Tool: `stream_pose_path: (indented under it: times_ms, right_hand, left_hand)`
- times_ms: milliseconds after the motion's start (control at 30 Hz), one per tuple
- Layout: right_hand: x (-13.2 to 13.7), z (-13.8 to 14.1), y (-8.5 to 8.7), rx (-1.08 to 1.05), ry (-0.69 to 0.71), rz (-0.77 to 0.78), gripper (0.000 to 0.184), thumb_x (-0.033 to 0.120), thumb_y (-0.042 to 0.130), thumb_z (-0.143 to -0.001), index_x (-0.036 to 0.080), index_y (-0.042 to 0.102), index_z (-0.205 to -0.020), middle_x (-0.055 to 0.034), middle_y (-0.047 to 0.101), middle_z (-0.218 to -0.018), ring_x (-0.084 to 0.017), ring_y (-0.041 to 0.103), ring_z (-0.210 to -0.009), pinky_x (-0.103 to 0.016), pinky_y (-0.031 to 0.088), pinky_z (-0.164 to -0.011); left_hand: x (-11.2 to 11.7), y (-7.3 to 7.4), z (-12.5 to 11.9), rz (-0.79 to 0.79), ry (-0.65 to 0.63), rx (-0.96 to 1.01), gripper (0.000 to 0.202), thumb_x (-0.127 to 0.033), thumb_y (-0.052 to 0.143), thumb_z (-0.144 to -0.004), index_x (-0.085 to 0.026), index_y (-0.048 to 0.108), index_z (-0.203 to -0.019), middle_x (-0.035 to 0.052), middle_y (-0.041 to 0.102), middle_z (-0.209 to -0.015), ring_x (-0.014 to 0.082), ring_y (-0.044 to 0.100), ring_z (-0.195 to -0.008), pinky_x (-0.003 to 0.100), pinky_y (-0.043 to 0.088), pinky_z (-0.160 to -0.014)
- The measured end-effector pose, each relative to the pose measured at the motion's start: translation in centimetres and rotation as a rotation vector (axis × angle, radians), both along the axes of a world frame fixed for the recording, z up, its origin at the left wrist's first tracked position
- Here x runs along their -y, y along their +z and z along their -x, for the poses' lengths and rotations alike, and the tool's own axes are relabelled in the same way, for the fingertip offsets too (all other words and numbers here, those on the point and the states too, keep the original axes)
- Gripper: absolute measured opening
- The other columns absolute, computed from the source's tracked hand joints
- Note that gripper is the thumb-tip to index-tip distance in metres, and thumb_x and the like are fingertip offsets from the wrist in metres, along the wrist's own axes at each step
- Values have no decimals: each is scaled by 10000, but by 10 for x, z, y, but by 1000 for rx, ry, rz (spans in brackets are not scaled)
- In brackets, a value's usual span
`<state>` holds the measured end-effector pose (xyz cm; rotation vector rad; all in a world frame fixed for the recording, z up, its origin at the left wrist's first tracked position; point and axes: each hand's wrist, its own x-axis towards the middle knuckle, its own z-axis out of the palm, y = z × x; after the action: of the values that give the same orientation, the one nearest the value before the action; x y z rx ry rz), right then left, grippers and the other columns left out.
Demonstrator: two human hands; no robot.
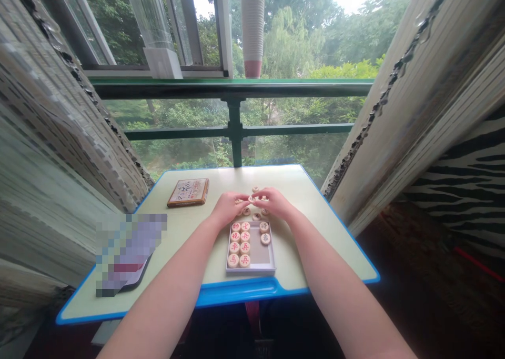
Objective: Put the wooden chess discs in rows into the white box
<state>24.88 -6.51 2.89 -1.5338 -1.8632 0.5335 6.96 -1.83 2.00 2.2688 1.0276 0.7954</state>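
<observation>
Both hands lie palm down on the pale table [315, 232], fingertips nearly meeting over a small heap of loose round wooden game pieces [256, 216]. The left hand [229, 205] is curled, its fingers bent down onto the pieces on its side of the heap. The right hand [275, 201] is cupped the same way, just beside the left. Whether either hand actually pinches a piece cannot be told, since the fingers cover what is under them. A few loose pieces show just behind the fingertips and just under the heels of both hands. Directly on the near side of the hands, between the two forearms, lies a shallow grey box [261, 256]. Two columns of boxed pieces [240, 243] with red marks fill the half under the left hand, and two more pieces sit near the right hand. A flat brown lid [188, 192] lies out past the left hand, well apart from it.
</observation>
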Motion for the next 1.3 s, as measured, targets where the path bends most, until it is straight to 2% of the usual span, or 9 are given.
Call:
stream_pose_path:
  times_ms: [133,333,567,867,1067,1300]
  right_hand:
    - [-1,0,-3,-32,-46,5,294,360,644,-734,167,706,-948,-52,641,-818,-142,557,-721,-269,434,-689]
    - [-1,-1,-6,-29,-26,2,292,399,629,-743,166,719,-896,-48,647,-781,-146,555,-720,-266,423,-696]
    - [4,2,-2,7,-55,-16,286,402,630,-745,177,710,-903,-55,625,-811,-163,546,-789,-285,415,-734]
    - [17,9,7,-114,-76,2,255,365,647,-731,172,698,-889,-59,606,-909,-131,565,-775,-258,456,-700]
    - [27,13,5,-139,-108,18,264,375,639,-735,169,690,-893,-71,612,-943,-135,579,-783,-260,473,-685]
    - [55,6,2,-170,-108,25,278,372,665,-709,168,697,-895,-71,601,-984,-119,577,-755,-258,474,-710]
  left_hand:
    - [-2,-5,-1,44,38,54,251,-357,605,-742,-195,712,-902,46,714,-895,195,631,-852,315,480,-814]
    - [-4,-8,-1,102,33,84,267,-376,613,-731,-191,705,-899,45,715,-901,190,636,-852,311,483,-806]
    - [2,-2,1,49,28,66,255,-365,602,-744,-193,696,-907,52,702,-913,206,622,-894,331,478,-833]
    - [14,6,7,8,42,76,255,-362,609,-744,-189,683,-918,85,660,-980,237,606,-935,359,501,-804]
    - [16,7,9,21,-50,98,238,-367,608,-740,-181,685,-868,73,670,-923,218,606,-895,349,497,-782]
    - [22,10,3,26,-196,55,238,-395,650,-679,-195,681,-806,56,668,-983,212,576,-968,333,461,-838]
